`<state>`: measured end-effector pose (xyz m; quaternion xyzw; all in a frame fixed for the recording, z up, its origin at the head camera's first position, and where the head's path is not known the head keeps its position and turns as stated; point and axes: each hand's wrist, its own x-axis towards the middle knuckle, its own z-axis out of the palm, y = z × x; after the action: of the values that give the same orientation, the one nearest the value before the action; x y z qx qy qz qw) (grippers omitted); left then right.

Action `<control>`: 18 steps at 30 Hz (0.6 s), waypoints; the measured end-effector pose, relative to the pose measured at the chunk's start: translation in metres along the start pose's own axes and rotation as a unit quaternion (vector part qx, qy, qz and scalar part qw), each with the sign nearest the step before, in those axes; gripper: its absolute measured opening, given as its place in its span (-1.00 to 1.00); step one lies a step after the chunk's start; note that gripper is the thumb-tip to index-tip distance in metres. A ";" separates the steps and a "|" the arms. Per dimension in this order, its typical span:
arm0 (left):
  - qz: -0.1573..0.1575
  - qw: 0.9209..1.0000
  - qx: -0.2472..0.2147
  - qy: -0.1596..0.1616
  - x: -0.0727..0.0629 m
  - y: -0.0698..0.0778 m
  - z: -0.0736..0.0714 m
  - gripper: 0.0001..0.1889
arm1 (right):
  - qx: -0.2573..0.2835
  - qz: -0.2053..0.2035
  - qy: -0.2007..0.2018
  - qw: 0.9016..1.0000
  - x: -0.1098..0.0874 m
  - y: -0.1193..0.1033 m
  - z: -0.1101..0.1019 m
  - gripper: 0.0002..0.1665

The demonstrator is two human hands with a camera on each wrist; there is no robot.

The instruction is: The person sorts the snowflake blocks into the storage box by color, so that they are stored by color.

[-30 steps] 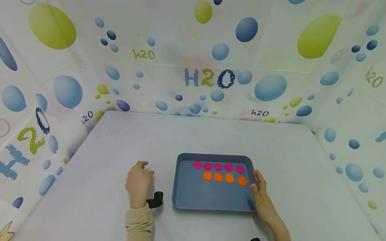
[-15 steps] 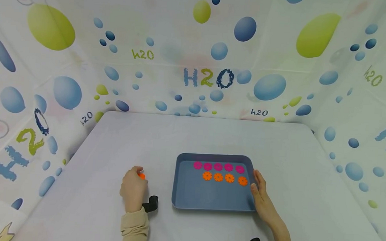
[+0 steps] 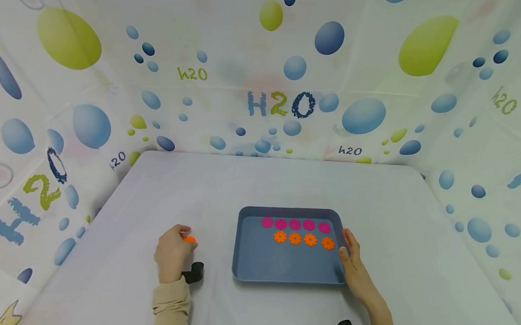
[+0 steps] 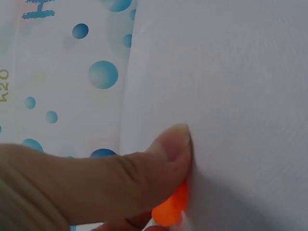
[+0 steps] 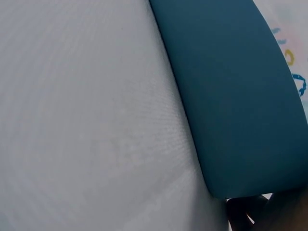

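In the head view my left hand (image 3: 171, 250) is low over the table, left of the tray, pinching an orange disc (image 3: 189, 239). The left wrist view shows the thumb (image 4: 166, 159) bent against the orange disc (image 4: 172, 207), most of which is hidden. My right hand (image 3: 358, 273) rests along the right edge of the blue-grey tray (image 3: 282, 267), fingers fairly straight and thumb at the rim. On the tray lie a row of several pink discs (image 3: 294, 224) and, below it, a row of several orange notched discs (image 3: 310, 240).
A white cloth covers the table (image 3: 225, 180). Behind it and at both sides hangs a sheet (image 3: 231, 35) printed with bubbles and lettering. The tray's outer wall (image 5: 231, 96) fills much of the right wrist view. Black wrist cameras (image 3: 193, 273) sit on both wrists.
My left hand has shifted left and slightly down, and an orange disc has come into view between its fingers. The right hand, the tray and its discs have stayed put.
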<state>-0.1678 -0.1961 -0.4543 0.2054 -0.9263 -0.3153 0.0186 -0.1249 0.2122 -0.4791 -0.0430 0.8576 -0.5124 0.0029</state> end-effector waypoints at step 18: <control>-0.005 0.998 -0.003 -0.060 -0.004 0.005 -0.008 -0.77 | -0.001 0.015 0.000 1.000 0.001 0.003 0.001 -0.27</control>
<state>-0.1648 -0.1958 -0.4450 0.1902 -0.9239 -0.3298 -0.0380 -0.1259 0.2126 -0.4823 -0.0298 0.8585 -0.5119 0.0109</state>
